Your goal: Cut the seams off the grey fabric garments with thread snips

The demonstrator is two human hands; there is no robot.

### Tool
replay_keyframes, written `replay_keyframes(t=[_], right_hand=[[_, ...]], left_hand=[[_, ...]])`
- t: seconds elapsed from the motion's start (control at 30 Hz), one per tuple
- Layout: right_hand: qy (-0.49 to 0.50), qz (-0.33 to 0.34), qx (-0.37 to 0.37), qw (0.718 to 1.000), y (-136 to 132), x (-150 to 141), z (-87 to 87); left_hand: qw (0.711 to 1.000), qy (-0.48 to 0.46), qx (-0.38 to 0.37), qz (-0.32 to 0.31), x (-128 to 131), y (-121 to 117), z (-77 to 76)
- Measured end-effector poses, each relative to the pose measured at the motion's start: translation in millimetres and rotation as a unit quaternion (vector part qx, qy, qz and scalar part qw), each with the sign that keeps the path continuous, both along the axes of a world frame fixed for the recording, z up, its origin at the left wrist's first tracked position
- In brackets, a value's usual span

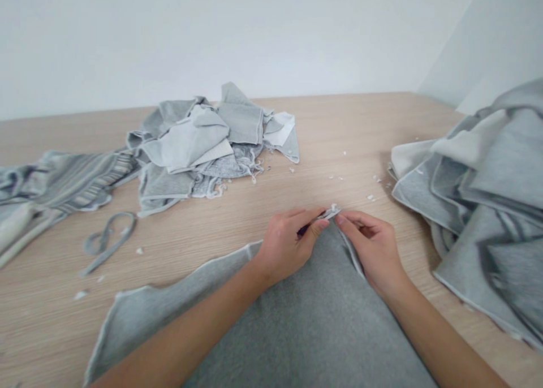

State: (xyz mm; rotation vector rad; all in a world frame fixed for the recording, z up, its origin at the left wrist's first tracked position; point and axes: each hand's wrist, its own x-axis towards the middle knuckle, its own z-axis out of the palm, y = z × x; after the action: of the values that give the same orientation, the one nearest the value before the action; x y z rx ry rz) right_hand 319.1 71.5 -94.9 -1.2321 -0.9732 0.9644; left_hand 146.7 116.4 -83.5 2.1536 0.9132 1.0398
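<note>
A large grey piece of fabric (322,320) with pale stitched edges lies on the table under both my forearms. At its far corner, my left hand (288,241) is closed, with thumb and forefinger pinching the edge. Something small and dark (302,231) shows inside that hand, too hidden to name. My right hand (371,244) is closed as well, pinching the same corner from the right side. A little tuft of white thread (334,207) sticks up at the corner between my fingertips.
Grey fabric scraps (186,139) are heaped at the back, beside striped cloth (80,179) on the left. A curled grey strip (108,241) lies nearer. A big pile of grey fabric (479,190) stands at right. White lint bits (80,294) dot the wooden table (237,221).
</note>
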Motion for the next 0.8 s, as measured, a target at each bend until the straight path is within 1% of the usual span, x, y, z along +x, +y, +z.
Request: replay_keyframes(t=[0.53, 0.8], right_hand=[[-0.003, -0.011, -0.002, 1.000, -0.7, -0.6, 1.1], [-0.007, -0.011, 0.006, 1.000, -0.9, 0.0, -1.3]], left_hand=[[0.999, -0.012, -0.045, -0.008, 1.3, 0.7, 3.0], [0.998, -0.017, -0.054, -0.010, 0.1, 1.4, 2.7]])
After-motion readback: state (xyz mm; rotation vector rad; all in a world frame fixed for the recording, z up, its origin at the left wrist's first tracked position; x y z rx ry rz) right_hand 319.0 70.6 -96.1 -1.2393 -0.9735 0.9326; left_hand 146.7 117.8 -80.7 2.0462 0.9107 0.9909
